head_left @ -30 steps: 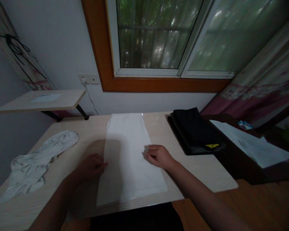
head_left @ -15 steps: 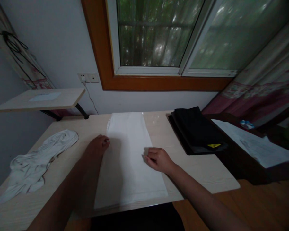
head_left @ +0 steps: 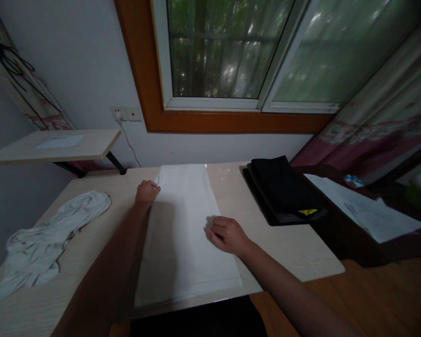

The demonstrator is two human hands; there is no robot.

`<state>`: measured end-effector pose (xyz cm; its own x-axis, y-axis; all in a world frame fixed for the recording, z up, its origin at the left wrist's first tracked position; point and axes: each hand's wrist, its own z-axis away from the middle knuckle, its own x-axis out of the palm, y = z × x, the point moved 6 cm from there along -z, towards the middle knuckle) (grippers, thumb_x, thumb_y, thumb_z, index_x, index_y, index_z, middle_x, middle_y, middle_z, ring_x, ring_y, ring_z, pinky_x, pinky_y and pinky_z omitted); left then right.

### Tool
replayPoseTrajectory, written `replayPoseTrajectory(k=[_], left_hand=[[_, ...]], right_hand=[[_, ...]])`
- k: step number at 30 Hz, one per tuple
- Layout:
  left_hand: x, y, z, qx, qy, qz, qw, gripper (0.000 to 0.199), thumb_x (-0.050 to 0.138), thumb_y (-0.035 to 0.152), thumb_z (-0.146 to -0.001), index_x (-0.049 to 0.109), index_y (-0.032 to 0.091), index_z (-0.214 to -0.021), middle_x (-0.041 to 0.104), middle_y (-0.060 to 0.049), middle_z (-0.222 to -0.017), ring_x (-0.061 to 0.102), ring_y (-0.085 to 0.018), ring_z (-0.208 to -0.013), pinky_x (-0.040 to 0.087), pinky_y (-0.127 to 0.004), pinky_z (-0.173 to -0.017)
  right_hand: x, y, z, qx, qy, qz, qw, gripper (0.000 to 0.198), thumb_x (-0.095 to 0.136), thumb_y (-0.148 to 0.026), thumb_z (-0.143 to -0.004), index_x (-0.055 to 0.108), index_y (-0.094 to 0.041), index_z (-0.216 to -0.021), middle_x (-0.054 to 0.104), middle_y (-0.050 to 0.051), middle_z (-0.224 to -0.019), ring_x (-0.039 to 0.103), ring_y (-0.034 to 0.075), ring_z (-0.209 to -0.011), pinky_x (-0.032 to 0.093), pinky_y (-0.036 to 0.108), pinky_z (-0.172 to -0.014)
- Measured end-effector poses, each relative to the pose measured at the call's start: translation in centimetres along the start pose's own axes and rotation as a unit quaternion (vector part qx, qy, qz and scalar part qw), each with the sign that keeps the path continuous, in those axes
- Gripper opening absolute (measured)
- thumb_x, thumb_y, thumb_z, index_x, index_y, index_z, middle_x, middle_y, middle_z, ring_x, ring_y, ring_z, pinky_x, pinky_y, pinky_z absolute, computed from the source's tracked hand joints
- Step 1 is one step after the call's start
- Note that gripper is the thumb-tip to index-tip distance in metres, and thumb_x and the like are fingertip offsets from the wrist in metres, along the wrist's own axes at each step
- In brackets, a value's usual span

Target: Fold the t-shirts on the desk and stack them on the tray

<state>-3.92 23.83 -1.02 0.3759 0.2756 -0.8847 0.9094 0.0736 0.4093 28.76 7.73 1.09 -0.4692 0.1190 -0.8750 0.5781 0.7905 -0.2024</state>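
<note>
A white cloth, folded into a long flat panel, lies across the middle of the table, its near end close to the front edge. My left hand is at the cloth's upper left edge, thumb and fingers pinched together on the rim. Over the right side of the cloth rests or hovers my right hand, its fingers curled inward and casting a small shadow; I see nothing in them. Whether it touches the fabric is unclear.
A crumpled white cloth lies at the table's left. Folded black fabric with a yellow patch sits at the right. A raised wooden shelf stands at the back left. Beyond the table's right side lies a large paper sheet.
My left hand has moved away from me along the cloth's left edge, towards its far end. My right hand has stayed nearly in place. The view has shifted slightly.
</note>
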Motion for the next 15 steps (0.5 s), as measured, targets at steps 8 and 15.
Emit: replayPoseTrajectory(k=[8,15], left_hand=[[-0.9,0.0,1.7,-0.058,0.026,0.013,0.998,0.028,0.047,0.023,-0.093,0.051,0.016,-0.120,0.070,-0.010,-0.098,0.069,-0.022,-0.091,0.050,-0.031,-0.080],[-1.1,2.0,3.8,-0.042,0.038,-0.036,0.998,0.035,0.041,0.021,-0.098,0.049,0.020,-0.131,0.065,-0.014,-0.119,0.067,-0.026,-0.100,0.050,-0.035,-0.082]], right_hand=[[-0.4,-0.2,-0.2,-0.014,0.012,-0.014,1.000,0.035,0.052,-0.025,-0.098,0.061,-0.020,-0.065,0.055,0.003,-0.066,0.053,0.016,-0.066,0.046,0.032,-0.069],[-0.7,-0.2,-0.1,-0.030,0.000,-0.047,0.998,0.037,0.051,-0.025,-0.098,0.058,-0.021,-0.063,0.054,0.002,-0.064,0.051,0.015,-0.063,0.044,0.030,-0.065]])
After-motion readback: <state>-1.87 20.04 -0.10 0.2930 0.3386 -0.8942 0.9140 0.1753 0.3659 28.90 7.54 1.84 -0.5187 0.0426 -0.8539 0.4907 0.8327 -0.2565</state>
